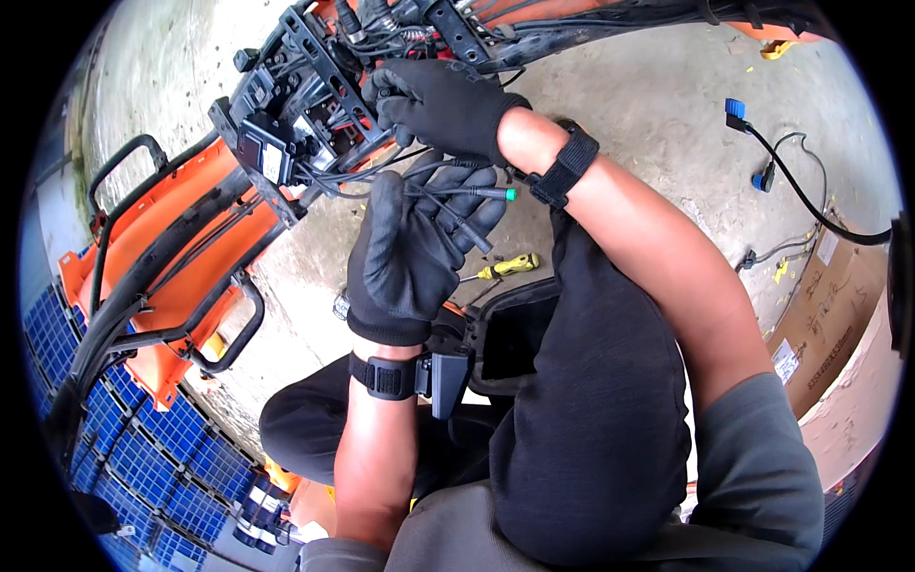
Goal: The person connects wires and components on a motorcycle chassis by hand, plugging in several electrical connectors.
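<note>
My left hand [405,257], in a black glove, is turned palm up with its fingers partly curled. Several thin black cables [334,179] run from the machine across this palm and between the fingers. One ends in a green-tipped connector [494,194]; another black plug end [474,235] points down past the fingers. Just above, my gloved right hand [443,112] has its fingers closed beside the black metal frame [329,71]; what they pinch is hidden. Left of both hands, a black box-shaped module [267,153] sits on the frame, with wiring around it.
Orange body panels [205,219] with black tube handles stand at left, above blue grid panels [143,453]. A yellow-handled screwdriver [510,267] lies beyond a black open case [508,334] by my knee. At right are a blue-ended cable [777,157] and a cardboard box [829,310].
</note>
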Motion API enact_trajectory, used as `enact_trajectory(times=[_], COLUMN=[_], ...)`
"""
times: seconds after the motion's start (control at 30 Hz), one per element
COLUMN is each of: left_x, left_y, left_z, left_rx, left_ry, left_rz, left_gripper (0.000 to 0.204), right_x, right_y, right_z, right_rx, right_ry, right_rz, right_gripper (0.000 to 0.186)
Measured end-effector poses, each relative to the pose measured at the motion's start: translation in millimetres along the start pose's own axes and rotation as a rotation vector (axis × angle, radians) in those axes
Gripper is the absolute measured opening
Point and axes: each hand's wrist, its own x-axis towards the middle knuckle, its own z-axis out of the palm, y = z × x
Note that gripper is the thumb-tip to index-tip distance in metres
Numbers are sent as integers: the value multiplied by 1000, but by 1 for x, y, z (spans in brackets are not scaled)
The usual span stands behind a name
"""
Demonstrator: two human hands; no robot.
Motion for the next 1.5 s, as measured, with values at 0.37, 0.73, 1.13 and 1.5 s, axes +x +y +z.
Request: enact_trajectory(times=[0.37,0.73,1.13,1.5], left_x=[8,10,25,6], left_y=[0,2,-29,17], left_z=[-1,-1,-8,12], left_rx=[66,-103,914,1037], left_ry=[157,135,498,416], left_rz=[4,-53,37,-263], left_gripper=[45,41,30,43], right_x=[-8,-1,-6,-4], right_y=[-5,-1,-3,7], right_z=[4,4,16,15], right_rx=[-164,11,126,118], right_ry=[175,64,173,169], right_rz=[0,65,86,43], right_gripper=[26,25,18,21])
